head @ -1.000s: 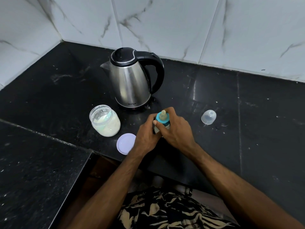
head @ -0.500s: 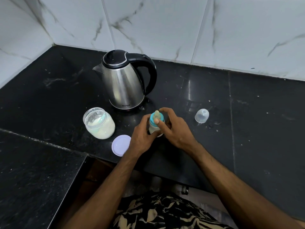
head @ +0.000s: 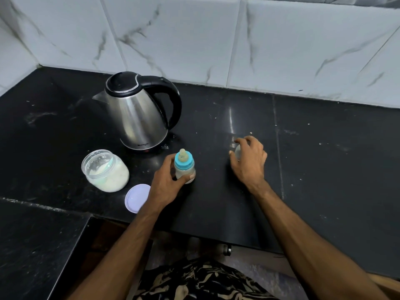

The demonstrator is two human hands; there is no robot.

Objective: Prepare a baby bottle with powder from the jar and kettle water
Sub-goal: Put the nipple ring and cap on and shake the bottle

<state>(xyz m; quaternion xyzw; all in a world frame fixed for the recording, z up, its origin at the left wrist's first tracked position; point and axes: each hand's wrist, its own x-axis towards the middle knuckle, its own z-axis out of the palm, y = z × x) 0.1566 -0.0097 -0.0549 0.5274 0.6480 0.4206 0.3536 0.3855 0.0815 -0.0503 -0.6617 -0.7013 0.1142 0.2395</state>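
the left hand (head: 166, 185) wraps the bottle (head: 184, 167), which stands upright at the counter's (head: 324, 169) centre, likely to steady it for capping. at its 3 o'clock, well apart, the right hand (head: 249, 161) curls over the clear cap (head: 237, 153); whether it grips yet, i cannot tell. the kettle (head: 138, 118) stands at 11 o'clock, the open jar (head: 106, 171) at 9, its lid (head: 136, 198) flat at 7.

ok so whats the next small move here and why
Probably close the right hand on the clear cap and carry it over the bottle. The teat collar is on, the left hand steadies the bottle, and the right fingers already curl around the cap.
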